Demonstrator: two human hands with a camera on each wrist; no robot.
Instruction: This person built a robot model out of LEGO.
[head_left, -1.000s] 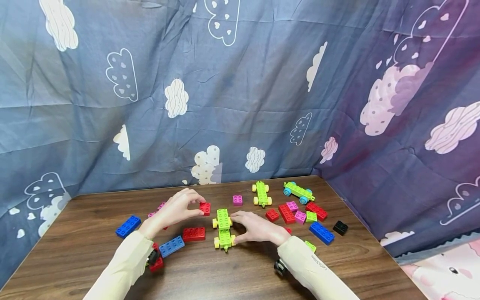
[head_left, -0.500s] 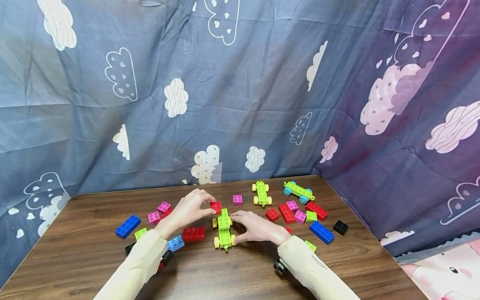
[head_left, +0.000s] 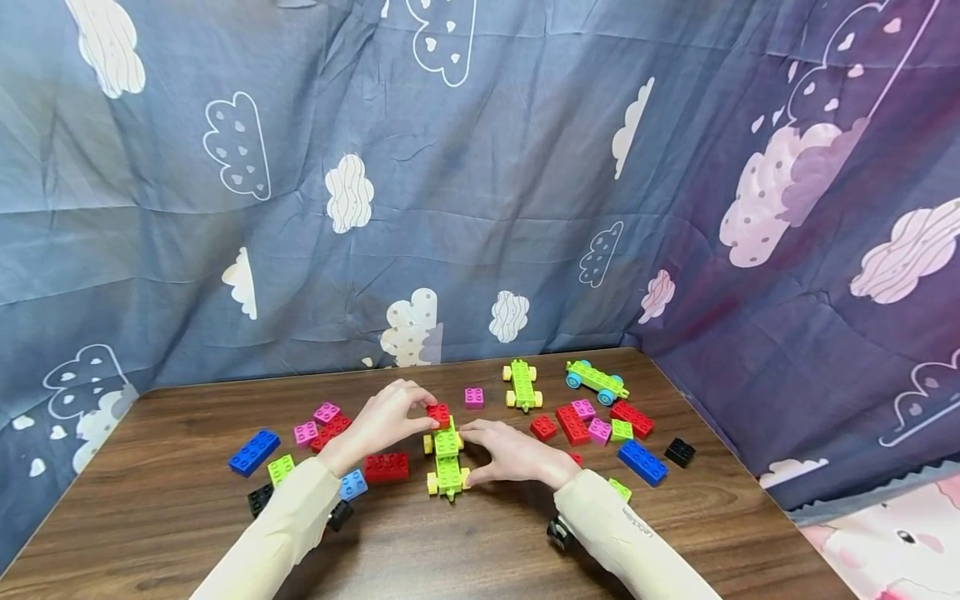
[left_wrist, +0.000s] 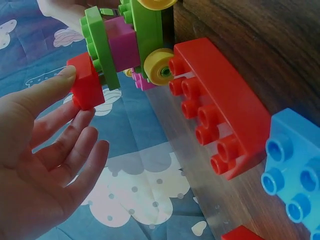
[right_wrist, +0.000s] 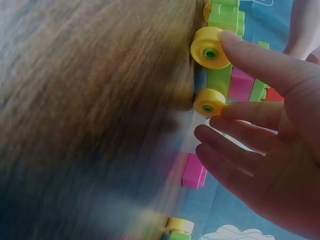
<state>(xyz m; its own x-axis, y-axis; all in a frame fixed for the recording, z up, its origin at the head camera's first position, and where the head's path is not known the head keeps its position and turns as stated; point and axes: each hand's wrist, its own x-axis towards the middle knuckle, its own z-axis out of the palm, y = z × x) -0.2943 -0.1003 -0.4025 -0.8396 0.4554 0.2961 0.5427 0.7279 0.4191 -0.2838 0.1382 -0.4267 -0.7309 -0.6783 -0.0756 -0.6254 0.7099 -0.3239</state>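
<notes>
- The left hand [head_left: 381, 422] has brought a small red brick [head_left: 438, 415] rightward since the earlier frames, from apart from the car to the far end of its top plate; the right hand [head_left: 521, 454] has barely shifted.
- The left hand pinches that brick between thumb and forefinger, its other fingers loosely bent and free.
- The right hand is partly open beside the car, thumb and forefinger against two yellow wheels [right_wrist: 210, 47], apparently steadying it.
- The brick overlaps the end of the green plate [head_left: 446, 442], which sits on a pink brick [left_wrist: 122, 44] on the car's green base [head_left: 448, 477]. Whether it is pressed home cannot be told.
- So the work seems to have gone from carrying the brick to fitting it.
- Near the left hand, a long red brick [head_left: 387, 467] and a light blue one [head_left: 353, 485] lie on the bench [head_left: 480, 550].
- Farther back stand two more cars, yellow-wheeled [head_left: 522, 385] and blue-wheeled [head_left: 597, 382].
</notes>
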